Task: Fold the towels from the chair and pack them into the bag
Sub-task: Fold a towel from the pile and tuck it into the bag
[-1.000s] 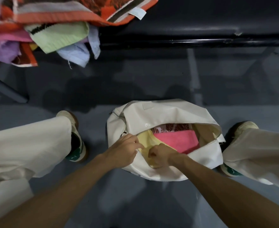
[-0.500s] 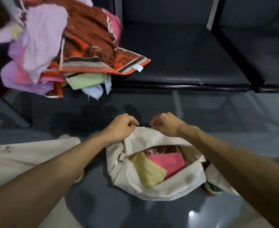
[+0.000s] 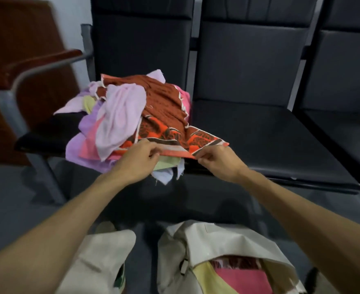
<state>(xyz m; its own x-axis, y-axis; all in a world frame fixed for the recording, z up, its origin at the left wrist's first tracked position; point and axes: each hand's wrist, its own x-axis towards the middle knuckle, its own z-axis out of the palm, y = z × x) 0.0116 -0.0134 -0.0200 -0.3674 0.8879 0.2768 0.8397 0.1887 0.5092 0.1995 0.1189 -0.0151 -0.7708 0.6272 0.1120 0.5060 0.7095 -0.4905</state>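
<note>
- The orange-and-brown patterned towel point(image 3: 170, 132) lies on top of the heap of towels point(image 3: 85, 132) on the seat of the chair point(image 3: 38, 136). Its near hem hangs out over the chair's front edge.
- The left hand point(image 3: 140, 160) has its fingers curled and pinches that hem near the middle of the chair's front edge.
- The right hand point(image 3: 217, 161) pinches the same hem close to its corner, toward the chair's right side. Neither hand holds anything else.
- What matters next, I'd say, is that the hem runs side to side along the chair's front, stretched between the two hands. The rest of the towel lies beyond them, back toward the chair's backrest.
- Both hands look equally near, so a straight pull away from the chair should lift it free.
- The towel is rumpled toward the chair's back: rust-brown in the middle, with a bright orange leaf-like print and a pale striped border at the hem.
- A pale pink towel point(image 3: 119, 119) is draped beside it toward the chair's left side and seems to overlap its edge, so it could drag along.
- The white bag point(image 3: 217, 240) sits open on the floor in front of the chair, with a folded pink towel point(image 3: 242, 281) and a folded yellow towel point(image 3: 204, 276) inside.
- Plenty of towels are left on the chair, so the job looks far from done.
</note>
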